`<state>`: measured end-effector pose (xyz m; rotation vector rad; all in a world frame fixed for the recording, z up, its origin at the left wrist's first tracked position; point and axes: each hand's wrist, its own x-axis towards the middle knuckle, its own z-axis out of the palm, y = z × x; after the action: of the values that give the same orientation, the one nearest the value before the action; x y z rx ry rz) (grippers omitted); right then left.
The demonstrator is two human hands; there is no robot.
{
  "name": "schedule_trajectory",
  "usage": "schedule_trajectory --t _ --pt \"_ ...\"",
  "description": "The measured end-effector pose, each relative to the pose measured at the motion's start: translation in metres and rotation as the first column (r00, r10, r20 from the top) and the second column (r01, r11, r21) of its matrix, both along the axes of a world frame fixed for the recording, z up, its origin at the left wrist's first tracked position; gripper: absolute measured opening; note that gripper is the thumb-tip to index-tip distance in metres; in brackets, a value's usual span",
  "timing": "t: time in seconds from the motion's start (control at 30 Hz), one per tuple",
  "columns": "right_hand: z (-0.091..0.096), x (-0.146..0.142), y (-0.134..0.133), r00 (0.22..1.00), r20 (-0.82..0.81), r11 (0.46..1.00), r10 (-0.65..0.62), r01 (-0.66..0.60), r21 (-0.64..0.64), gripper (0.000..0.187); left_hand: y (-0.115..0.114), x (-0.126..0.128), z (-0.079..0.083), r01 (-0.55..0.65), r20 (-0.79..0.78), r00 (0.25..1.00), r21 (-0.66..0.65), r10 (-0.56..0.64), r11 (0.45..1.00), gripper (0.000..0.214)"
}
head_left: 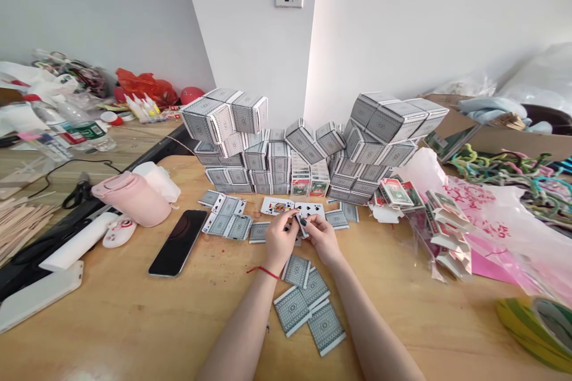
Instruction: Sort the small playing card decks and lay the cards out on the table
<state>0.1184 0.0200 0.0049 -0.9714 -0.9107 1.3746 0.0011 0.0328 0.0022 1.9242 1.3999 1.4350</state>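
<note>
Grey-patterned card [298,225] is being pinched between both hands just above the tabletop, partly hidden by the fingers; whether it is one card or a thin stack, I cannot tell. Left hand [280,239] is curling nearly closed, gripping the card from its side, with a red thread [263,272] tied around the wrist. Right hand [323,239] is also partly closed, pressing in on the card from the opposite side. Two face-up playing cards [290,207] are lying just beyond the fingertips, and loose grey-backed cards [306,303] are overlapping on the wooden table [134,324] between the forearms. More grey-backed cards [227,218] are spreading out to the left of the hands. Behind them, a wall of stacked grey card boxes [268,155] is rising against the white wall, some boxes tilted. A black smartphone [177,243] is lying to the left, near a pink tumbler [131,198]. To the right, red-and-white card packs [395,192] are resting on a pink plastic bag [491,232], while a yellow-green tape roll [531,330] is sitting near the table's right edge.
</note>
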Motion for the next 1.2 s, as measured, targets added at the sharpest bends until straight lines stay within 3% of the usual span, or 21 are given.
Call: schedule_trajectory --t 0.17,0.33,0.5,0.63,0.77,0.97,1.2 --pt "-0.005 0.003 0.003 0.976 0.125 0.984 -0.18 0.176 0.036 0.033 0.002 -0.001 0.001 -0.025 0.002 1.0 0.032 0.025 0.999 0.018" --pt "-0.009 0.01 0.007 0.954 0.056 0.956 -0.294 0.294 0.005 0.033 0.003 -0.001 -0.003 -0.037 0.043 0.998 -0.018 0.038 0.999 0.017" --pt "-0.009 0.013 0.008 0.931 -0.025 0.931 -0.365 0.365 0.003 0.033 0.005 -0.001 -0.006 -0.077 0.18 0.98 -0.082 0.091 0.994 0.018" --pt "-0.01 0.012 0.007 0.932 0.009 0.932 -0.363 0.363 0.023 0.033 0.004 0.0 -0.006 -0.023 0.254 0.966 -0.134 0.056 0.991 0.017" --pt "-0.01 0.01 0.006 0.951 0.055 0.951 -0.305 0.302 0.065 0.033 0.0 0.001 -0.001 0.084 0.171 0.984 -0.156 -0.057 0.984 0.01" --pt "-0.006 0.011 0.003 0.948 0.124 0.949 -0.292 0.272 0.158 0.03 -0.007 0.006 0.013 0.288 -0.044 0.956 -0.059 -0.291 0.956 0.013" --pt "-0.008 0.009 0.006 0.95 0.13 0.952 -0.283 0.262 0.157 0.032 -0.01 0.005 0.016 0.312 -0.141 0.939 -0.042 -0.315 0.949 0.009"
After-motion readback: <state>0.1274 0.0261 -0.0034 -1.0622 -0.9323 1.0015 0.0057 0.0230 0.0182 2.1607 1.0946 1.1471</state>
